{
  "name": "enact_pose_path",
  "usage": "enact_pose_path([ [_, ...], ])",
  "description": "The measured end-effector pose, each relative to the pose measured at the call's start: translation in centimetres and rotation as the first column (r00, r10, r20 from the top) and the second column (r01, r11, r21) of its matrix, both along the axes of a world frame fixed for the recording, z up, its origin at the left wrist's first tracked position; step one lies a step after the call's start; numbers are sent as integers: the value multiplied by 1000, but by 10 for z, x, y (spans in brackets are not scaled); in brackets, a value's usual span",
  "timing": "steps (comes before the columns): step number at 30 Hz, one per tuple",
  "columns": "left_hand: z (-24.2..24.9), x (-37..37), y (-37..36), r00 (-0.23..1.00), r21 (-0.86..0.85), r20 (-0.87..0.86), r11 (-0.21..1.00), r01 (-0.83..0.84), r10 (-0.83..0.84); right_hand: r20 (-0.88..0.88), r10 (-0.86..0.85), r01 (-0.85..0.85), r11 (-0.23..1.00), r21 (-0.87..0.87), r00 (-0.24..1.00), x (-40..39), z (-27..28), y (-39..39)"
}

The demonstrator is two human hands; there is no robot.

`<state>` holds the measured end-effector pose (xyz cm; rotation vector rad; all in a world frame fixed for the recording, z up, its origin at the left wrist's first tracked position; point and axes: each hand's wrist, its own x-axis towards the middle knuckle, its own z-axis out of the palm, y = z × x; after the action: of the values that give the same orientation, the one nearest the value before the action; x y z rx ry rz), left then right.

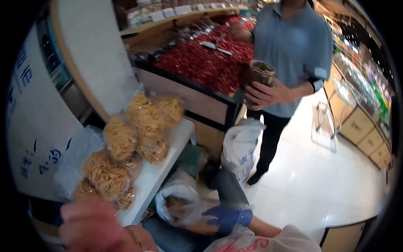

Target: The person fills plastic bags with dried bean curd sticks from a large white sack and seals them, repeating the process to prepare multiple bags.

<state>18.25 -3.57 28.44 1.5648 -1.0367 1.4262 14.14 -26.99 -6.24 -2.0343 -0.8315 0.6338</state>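
My left hand (90,227), bare and smeared by motion, is raised at the lower left, in front of the bagged dried strips. Clear plastic bags of pale yellow dried strips (145,119) are heaped on a white ledge (178,147). My right hand (228,216) wears a blue glove, its fingers stretched out to the left beside an open white plastic bag (178,195). Inside that bag, which stands low by my legs, lies something brownish. A transparent sleeve or bag edge shows around the gloved wrist.
A co-worker (289,54) in a grey-blue shirt stands ahead, holding a jar (261,73) of dark contents. Behind is a bin of red dried goods (193,63) with a scoop (215,47). A full white bag (241,147) stands on the floor. Shelves (361,130) line the right.
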Motion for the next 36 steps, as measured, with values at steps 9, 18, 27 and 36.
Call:
enact_pose_path([
  [9, -57, 38, -71, 807, 433, -564, 895, 106, 177, 103, -116, 97, 981, 170, 988, -11, 3, -12],
  [18, -92, 79, -114, 713, 483, -680, 837, 256, 174, -59, -162, 169, 976, 139, 985, -4, 23, -26],
  [27, -109, 81, -132, 670, 544, -705, 784, 300, 233, -125, -224, 249, 937, 244, 966, -6, 16, -28],
  [36, -120, 84, -135, 758, 598, -599, 774, 210, 257, 19, -266, 251, 928, 275, 964, -8, 6, -31],
])
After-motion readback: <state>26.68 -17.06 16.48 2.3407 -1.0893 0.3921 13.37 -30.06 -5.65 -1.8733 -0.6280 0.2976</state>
